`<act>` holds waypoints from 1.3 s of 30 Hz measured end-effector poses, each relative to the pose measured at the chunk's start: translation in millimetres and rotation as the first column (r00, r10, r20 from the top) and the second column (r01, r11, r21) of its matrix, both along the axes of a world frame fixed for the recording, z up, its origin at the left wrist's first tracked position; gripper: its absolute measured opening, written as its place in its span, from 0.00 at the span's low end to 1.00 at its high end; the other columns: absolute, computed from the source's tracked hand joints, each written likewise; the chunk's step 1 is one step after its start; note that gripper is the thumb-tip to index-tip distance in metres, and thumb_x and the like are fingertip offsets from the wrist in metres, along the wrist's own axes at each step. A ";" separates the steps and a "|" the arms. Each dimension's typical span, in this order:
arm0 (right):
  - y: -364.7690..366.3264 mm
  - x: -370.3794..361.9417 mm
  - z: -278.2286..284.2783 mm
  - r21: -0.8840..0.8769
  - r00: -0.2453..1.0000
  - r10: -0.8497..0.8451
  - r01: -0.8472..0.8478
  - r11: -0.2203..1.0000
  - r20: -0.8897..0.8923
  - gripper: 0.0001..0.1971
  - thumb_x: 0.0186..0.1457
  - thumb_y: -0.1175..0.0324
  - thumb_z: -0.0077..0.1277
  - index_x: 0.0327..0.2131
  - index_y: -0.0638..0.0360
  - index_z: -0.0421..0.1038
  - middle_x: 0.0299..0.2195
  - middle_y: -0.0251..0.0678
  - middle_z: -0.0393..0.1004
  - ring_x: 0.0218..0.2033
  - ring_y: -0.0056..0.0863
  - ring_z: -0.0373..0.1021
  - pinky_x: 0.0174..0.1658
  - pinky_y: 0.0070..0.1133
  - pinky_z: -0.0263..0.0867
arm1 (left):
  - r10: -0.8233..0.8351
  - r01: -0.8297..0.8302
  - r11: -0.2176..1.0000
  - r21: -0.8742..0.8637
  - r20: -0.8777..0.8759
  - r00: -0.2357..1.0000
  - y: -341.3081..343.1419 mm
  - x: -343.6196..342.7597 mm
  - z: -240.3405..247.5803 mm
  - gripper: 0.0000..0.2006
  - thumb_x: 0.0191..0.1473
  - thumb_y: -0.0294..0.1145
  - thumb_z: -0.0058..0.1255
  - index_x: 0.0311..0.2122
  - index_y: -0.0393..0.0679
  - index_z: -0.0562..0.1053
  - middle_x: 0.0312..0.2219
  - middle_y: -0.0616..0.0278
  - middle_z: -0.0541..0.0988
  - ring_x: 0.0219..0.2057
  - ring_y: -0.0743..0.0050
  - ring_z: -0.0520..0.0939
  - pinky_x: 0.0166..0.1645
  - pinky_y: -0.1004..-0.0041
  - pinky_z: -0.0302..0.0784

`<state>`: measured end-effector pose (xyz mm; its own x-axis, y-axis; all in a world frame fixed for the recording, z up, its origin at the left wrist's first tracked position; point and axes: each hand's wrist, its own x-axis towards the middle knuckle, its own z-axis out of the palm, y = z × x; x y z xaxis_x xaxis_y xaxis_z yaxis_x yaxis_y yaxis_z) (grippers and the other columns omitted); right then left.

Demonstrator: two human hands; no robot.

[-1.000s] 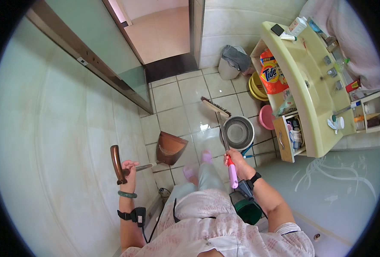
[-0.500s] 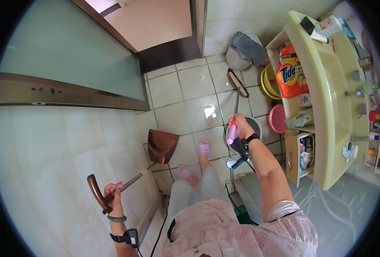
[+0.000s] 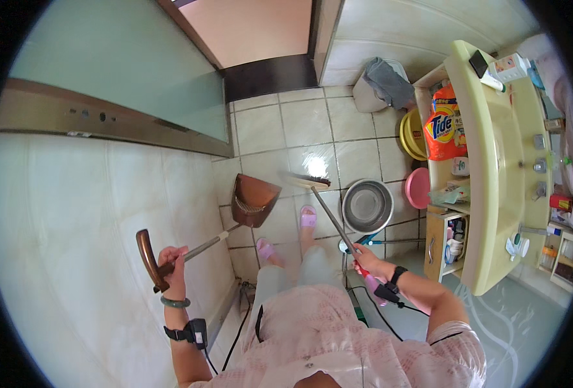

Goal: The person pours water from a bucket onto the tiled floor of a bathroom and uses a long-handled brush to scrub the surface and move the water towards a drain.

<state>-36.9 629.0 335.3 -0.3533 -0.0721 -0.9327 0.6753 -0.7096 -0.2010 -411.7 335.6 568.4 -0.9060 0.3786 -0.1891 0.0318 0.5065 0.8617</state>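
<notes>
My left hand [image 3: 172, 265] is closed round the long handle of a brown dustpan [image 3: 255, 200], near its curved brown grip. The dustpan's scoop, with a row of comb teeth, is low by the left wall. My right hand [image 3: 368, 262] grips the grey shaft of a broom [image 3: 330, 212], above its red and pink end. The broom's head lies low over the tiles, a little right of the scoop, its left end smeared by motion. Just right of the broom shaft stands a grey round basin [image 3: 367, 207].
A pink basin [image 3: 418, 187] and yellow basins [image 3: 413, 134] line the vanity [image 3: 487, 258], whose drawer [image 3: 447, 249] is pulled out. A bin [image 3: 367, 97] with a grey cloth [image 3: 390, 81] stands at the back. Cables hang near my legs. The glass door [image 3: 125, 71] is at left.
My right hand has drawn the broom back toward me and swung its head left, from near the bin to beside the dustpan. The left hand keeps its hold; the dustpan has shifted little.
</notes>
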 end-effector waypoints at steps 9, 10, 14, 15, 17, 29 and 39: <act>42.0 -100.4 -81.4 0.272 0.963 0.042 0.034 0.962 -0.268 0.24 0.59 0.69 0.35 0.58 0.54 0.45 0.17 0.35 0.64 0.14 0.24 0.62 0.14 0.23 0.58 | -0.009 0.010 1.000 0.017 -0.030 1.000 1.1 4.1 12.4 0.09 0.52 0.15 0.42 0.39 0.39 0.65 0.33 0.58 0.77 0.41 0.70 0.77 0.51 0.69 0.68; 46.9 -137.8 -61.3 0.257 0.975 0.021 0.037 0.966 -0.219 0.22 0.59 0.69 0.36 0.56 0.55 0.46 0.20 0.33 0.64 0.15 0.24 0.63 0.17 0.21 0.62 | 0.019 -0.019 1.000 0.007 -0.034 0.999 -5.5 7.7 14.3 0.09 0.52 0.15 0.41 0.39 0.39 0.65 0.33 0.58 0.77 0.41 0.70 0.77 0.51 0.69 0.68; 78.2 -194.4 -132.0 0.438 0.963 0.172 -0.066 0.897 -0.208 0.16 0.58 0.71 0.33 0.50 0.58 0.53 0.18 0.35 0.63 0.14 0.24 0.61 0.14 0.22 0.60 | -0.029 0.030 1.000 0.004 -0.048 0.998 -11.0 1.1 2.5 0.09 0.52 0.15 0.41 0.39 0.39 0.66 0.33 0.58 0.77 0.41 0.70 0.77 0.51 0.69 0.69; 71.4 -198.6 -130.0 0.445 0.979 0.134 -0.051 0.894 -0.156 0.15 0.55 0.73 0.32 0.48 0.60 0.55 0.18 0.35 0.63 0.14 0.24 0.60 0.14 0.23 0.58 | -0.032 0.032 0.999 -0.012 -0.057 0.998 -13.7 3.2 4.9 0.09 0.52 0.15 0.41 0.39 0.39 0.66 0.33 0.58 0.77 0.41 0.70 0.77 0.50 0.68 0.69; 47.7 -189.3 -120.5 0.490 0.979 0.163 -0.083 0.868 -0.125 0.12 0.52 0.75 0.30 0.40 0.64 0.59 0.18 0.41 0.65 0.14 0.30 0.62 0.17 0.29 0.59 | -0.036 0.034 0.999 -0.027 -0.069 0.997 -28.4 2.3 4.0 0.09 0.52 0.15 0.41 0.39 0.39 0.65 0.33 0.57 0.77 0.40 0.70 0.77 0.50 0.68 0.69; -174.2 85.6 -119.5 0.577 0.877 0.441 -0.464 0.672 0.192 0.21 0.57 0.68 0.27 0.55 0.47 0.54 0.19 0.49 0.68 0.13 0.37 0.63 0.17 0.31 0.59 | -0.068 0.077 0.992 0.103 -0.084 0.994 -88.9 -6.0 -29.3 0.04 0.53 0.20 0.42 0.34 0.42 0.64 0.33 0.56 0.76 0.37 0.73 0.75 0.46 0.72 0.66; -330.6 212.5 0.3 0.200 0.897 0.318 -0.387 0.900 0.307 0.22 0.55 0.70 0.32 0.55 0.53 0.56 0.29 0.49 0.73 0.22 0.36 0.70 0.21 0.30 0.63 | -0.130 0.141 0.978 0.153 -0.081 0.988 -112.7 -11.5 -38.8 0.06 0.53 0.25 0.48 0.35 0.46 0.65 0.35 0.60 0.77 0.35 0.79 0.74 0.40 0.77 0.69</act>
<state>175.5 298.4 335.7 -0.0903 0.1007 -0.9908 0.9234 -0.3641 -0.1212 -423.2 222.9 529.6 -0.8530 0.5190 -0.0552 0.1539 0.3512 0.9236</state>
